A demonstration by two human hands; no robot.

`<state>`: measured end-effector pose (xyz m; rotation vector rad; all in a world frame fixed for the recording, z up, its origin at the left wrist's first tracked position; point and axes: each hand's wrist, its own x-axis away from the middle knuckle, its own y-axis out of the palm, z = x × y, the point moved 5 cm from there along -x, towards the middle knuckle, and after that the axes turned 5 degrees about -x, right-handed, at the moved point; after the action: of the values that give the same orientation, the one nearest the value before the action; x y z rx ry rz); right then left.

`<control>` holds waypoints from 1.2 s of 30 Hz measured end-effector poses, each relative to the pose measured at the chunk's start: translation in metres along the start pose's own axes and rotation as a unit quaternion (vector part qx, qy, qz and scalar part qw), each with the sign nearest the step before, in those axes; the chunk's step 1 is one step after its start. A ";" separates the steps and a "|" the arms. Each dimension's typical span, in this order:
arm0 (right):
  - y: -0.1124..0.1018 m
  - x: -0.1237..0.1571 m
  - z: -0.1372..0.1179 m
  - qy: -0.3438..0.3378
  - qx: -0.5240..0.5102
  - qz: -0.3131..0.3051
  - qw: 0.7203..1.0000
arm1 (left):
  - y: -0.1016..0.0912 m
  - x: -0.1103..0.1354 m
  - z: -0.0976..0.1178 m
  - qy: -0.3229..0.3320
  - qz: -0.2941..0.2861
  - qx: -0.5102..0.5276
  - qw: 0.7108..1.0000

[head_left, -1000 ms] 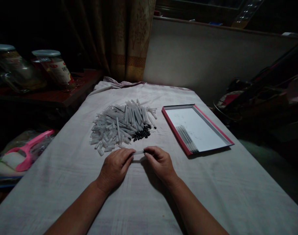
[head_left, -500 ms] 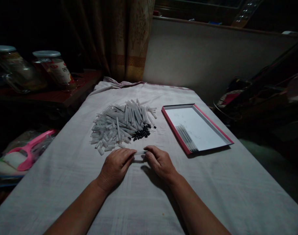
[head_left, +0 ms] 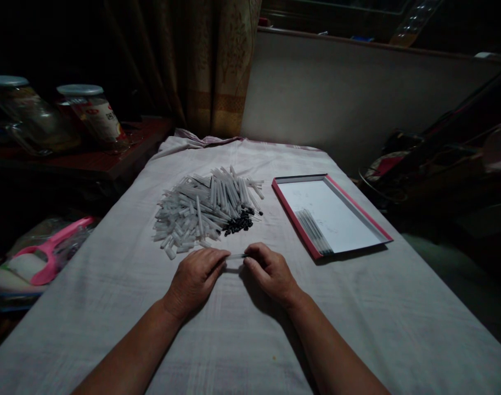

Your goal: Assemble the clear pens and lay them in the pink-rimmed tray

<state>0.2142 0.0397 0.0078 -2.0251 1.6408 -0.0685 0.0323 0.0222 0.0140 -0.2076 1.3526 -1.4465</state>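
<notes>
A heap of tubes (head_left: 184, 206), black caps (head_left: 238, 224) and a red-sided tray (head_left: 344, 214) lie before us — our left hand (head_left: 196, 277) and right hand (head_left: 272, 274) pinch a translucent tube (head_left: 235, 257) over pale cloth (head_left: 234, 340), brown curtain (head_left: 223, 66) beyond.

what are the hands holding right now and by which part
A thin translucent tube: the left hand grips it towards one end, that end hidden in the fingers, and the right hand pinches its dark end.

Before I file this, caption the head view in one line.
Left hand and right hand hold one slim tube between them, near heaped tubes, small black pieces and a red-edged tray.
</notes>
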 end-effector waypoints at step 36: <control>0.001 0.000 0.003 -0.008 0.021 -0.016 1.000 | 0.001 0.001 -0.001 -0.010 -0.002 0.001 1.000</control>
<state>0.2144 0.0402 0.0049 -2.0146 1.5848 -0.0959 0.0319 0.0225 0.0124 -0.2225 1.3347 -1.4464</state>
